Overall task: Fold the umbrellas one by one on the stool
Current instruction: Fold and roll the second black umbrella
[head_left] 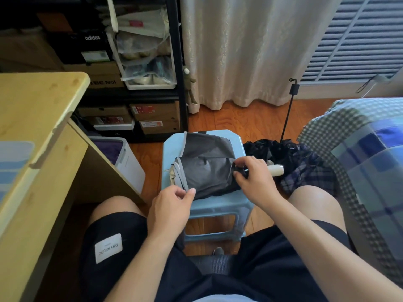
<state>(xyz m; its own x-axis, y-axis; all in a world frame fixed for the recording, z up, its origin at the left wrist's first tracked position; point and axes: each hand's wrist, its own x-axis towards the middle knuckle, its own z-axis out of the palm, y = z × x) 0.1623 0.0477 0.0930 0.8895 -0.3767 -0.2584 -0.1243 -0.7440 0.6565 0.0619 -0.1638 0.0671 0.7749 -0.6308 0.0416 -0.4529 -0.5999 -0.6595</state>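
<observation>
Head view: both hands [172, 205] [253, 179] grip grey umbrella [207, 173] on stool [216, 205].

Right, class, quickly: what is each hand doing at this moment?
Left hand: pinches the edge of the grey umbrella canopy on the stool.
Right hand: grips the same umbrella near its cream handle.

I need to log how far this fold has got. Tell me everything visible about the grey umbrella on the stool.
The grey umbrella lies across the top of the light blue stool, its dark grey canopy fabric partly gathered, one loose panel with a pale trim spread toward the far edge. Its cream handle pokes out past the stool's right side. The right hand grips the canopy near the handle end; the left hand pinches the pale-trimmed near edge.
</observation>
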